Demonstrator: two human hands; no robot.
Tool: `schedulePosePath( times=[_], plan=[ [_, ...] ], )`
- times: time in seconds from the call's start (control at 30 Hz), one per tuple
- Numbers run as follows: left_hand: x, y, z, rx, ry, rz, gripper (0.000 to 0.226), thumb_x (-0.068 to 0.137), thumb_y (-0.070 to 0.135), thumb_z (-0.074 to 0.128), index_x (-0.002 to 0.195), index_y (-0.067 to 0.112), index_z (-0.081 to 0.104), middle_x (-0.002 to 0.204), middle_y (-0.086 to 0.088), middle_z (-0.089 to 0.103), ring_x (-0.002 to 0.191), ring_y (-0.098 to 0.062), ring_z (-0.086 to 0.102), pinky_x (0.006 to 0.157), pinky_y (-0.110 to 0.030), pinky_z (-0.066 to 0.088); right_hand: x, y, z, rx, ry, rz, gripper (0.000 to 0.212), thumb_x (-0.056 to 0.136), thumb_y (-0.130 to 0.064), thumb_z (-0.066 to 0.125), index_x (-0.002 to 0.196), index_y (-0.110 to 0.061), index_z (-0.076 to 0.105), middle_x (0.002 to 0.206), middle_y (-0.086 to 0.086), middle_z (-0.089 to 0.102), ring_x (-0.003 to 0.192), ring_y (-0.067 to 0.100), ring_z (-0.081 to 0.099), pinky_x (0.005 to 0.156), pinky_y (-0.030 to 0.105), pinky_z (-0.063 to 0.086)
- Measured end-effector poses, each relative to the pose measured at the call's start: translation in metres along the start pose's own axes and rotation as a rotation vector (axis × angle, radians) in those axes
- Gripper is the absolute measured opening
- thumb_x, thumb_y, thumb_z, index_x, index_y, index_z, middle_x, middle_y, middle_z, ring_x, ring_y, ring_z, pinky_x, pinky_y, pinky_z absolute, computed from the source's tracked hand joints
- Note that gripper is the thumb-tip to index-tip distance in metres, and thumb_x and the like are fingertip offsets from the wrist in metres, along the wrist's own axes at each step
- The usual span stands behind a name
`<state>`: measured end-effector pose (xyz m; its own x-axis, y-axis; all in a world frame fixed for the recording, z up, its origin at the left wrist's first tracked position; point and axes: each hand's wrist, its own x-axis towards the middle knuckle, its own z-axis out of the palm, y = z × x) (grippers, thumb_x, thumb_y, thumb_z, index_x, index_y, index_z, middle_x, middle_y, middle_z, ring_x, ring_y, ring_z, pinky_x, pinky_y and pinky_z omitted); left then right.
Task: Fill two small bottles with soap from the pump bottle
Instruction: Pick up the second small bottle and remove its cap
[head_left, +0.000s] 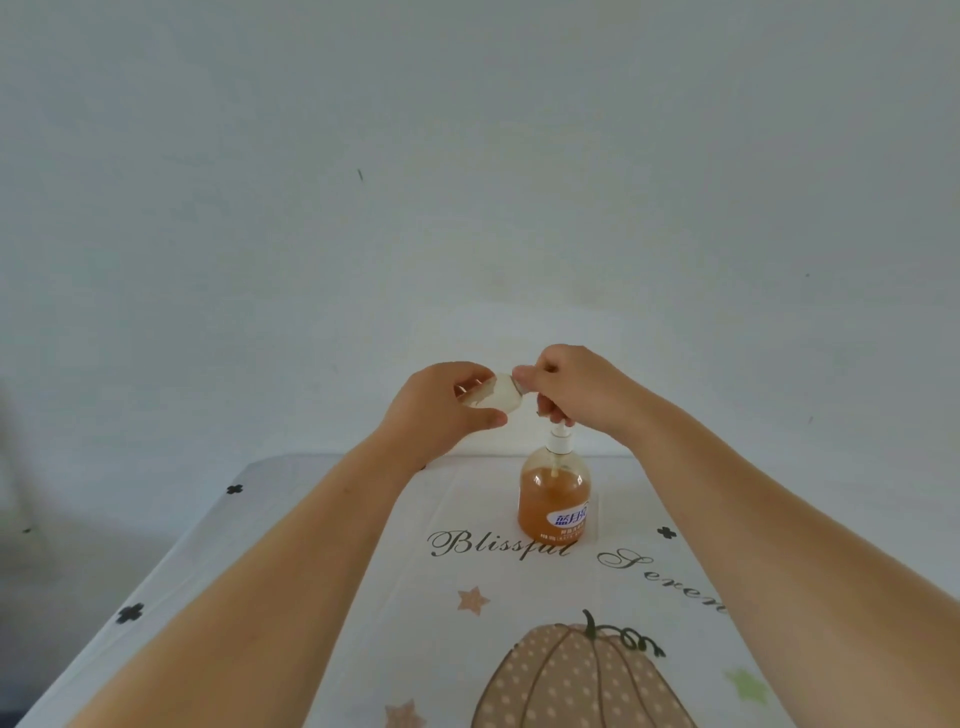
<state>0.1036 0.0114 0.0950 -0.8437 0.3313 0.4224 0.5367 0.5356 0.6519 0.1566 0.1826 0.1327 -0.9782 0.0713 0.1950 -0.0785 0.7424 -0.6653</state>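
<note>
A clear pump bottle (554, 493) with orange soap and a blue label stands upright near the far end of the table. My right hand (569, 382) is closed over its white pump head, which is mostly hidden under the fingers. My left hand (441, 402) holds a small clear bottle (496, 395) tilted on its side at the height of the pump head, its mouth pointing right and meeting the fingers of my right hand. A second small bottle is not visible.
The table carries a white cloth (322, 525) printed with black crosses, stars, a dotted pumpkin (576, 680) and script lettering. A pale wall rises right behind the table's far edge.
</note>
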Motion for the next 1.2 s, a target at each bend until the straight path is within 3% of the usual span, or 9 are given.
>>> schedulePosePath(
  times=[0.07,0.13,0.23,0.37,0.43,0.57,0.7,0.9,1.2],
  plan=[
    [-0.002,-0.001,0.001,-0.023,0.013,-0.027,0.045,0.072,0.032,0.081,0.114,0.026,0.066,0.102,0.009,0.067,0.090,-0.009,0.061,0.072,-0.019,0.045,-0.001,0.003,-0.002,0.098,-0.043,-0.053,0.019,0.100,-0.025,0.060,0.116,-0.016,0.060,0.098,0.004,0.068,0.079,0.015,0.064,0.077,0.030,0.056],
    [-0.004,-0.001,0.001,-0.034,0.021,-0.040,0.043,0.073,0.031,0.081,0.113,0.026,0.067,0.100,0.009,0.067,0.090,-0.009,0.061,0.075,-0.022,0.047,-0.002,0.003,-0.004,0.165,-0.047,-0.034,0.025,0.099,-0.029,0.061,0.123,-0.022,0.057,0.102,0.005,0.067,0.081,0.016,0.067,0.076,0.029,0.058],
    [-0.008,0.005,0.005,-0.055,0.019,-0.018,0.041,0.074,0.030,0.081,0.113,0.028,0.066,0.097,0.013,0.064,0.088,-0.005,0.059,0.074,-0.018,0.045,-0.002,0.003,-0.003,0.091,0.001,0.052,0.037,0.101,-0.046,0.052,0.108,-0.011,0.061,0.086,0.006,0.068,0.065,0.017,0.063,0.065,0.029,0.051],
    [-0.010,0.011,0.009,-0.082,0.004,-0.028,0.040,0.077,0.030,0.077,0.115,0.032,0.065,0.103,0.014,0.064,0.093,-0.006,0.058,0.077,-0.021,0.043,-0.003,0.008,-0.002,0.075,0.033,0.002,0.026,0.101,-0.035,0.056,0.101,-0.010,0.066,0.084,0.003,0.069,0.068,0.014,0.062,0.067,0.029,0.051],
    [-0.011,0.011,0.008,-0.194,-0.040,-0.083,0.032,0.081,0.029,0.075,0.111,0.033,0.066,0.101,0.012,0.065,0.087,-0.007,0.059,0.072,-0.022,0.044,-0.006,0.009,-0.004,0.082,0.029,-0.053,0.013,0.100,-0.025,0.059,0.106,-0.016,0.066,0.093,0.004,0.070,0.078,0.016,0.066,0.073,0.028,0.054],
    [-0.012,0.007,0.008,-0.479,-0.170,-0.238,0.021,0.088,0.028,0.067,0.108,0.024,0.069,0.089,0.005,0.066,0.078,-0.010,0.059,0.060,-0.019,0.041,-0.010,0.013,-0.008,0.148,0.101,-0.099,0.014,0.098,-0.017,0.062,0.110,-0.023,0.067,0.098,0.001,0.068,0.081,0.017,0.067,0.078,0.026,0.055],
    [-0.010,-0.005,0.016,-0.636,-0.152,-0.365,0.017,0.091,0.027,0.064,0.098,0.012,0.067,0.086,0.000,0.064,0.070,-0.011,0.058,0.049,-0.013,0.042,-0.009,0.030,-0.015,0.243,0.230,-0.029,0.018,0.095,-0.017,0.065,0.112,-0.022,0.063,0.100,0.001,0.067,0.086,0.020,0.068,0.088,0.039,0.056],
    [-0.011,-0.028,0.034,-0.659,-0.011,-0.396,0.024,0.086,0.029,0.071,0.107,0.016,0.069,0.100,-0.002,0.068,0.079,-0.011,0.064,0.081,-0.030,0.053,-0.010,0.089,0.002,-0.037,0.280,0.196,0.015,0.093,-0.022,0.068,0.107,-0.019,0.062,0.099,-0.004,0.061,0.082,0.014,0.057,0.062,0.023,0.041],
    [-0.021,-0.042,0.058,-0.706,0.005,-0.484,0.023,0.086,0.025,0.070,0.106,0.014,0.067,0.094,-0.001,0.066,0.080,-0.014,0.063,0.086,-0.036,0.053,-0.024,0.155,0.056,-0.365,0.075,0.317,0.024,0.098,-0.021,0.056,0.121,-0.020,0.063,0.120,0.003,0.064,0.105,0.021,0.062,0.082,0.030,0.049]
  ],
)
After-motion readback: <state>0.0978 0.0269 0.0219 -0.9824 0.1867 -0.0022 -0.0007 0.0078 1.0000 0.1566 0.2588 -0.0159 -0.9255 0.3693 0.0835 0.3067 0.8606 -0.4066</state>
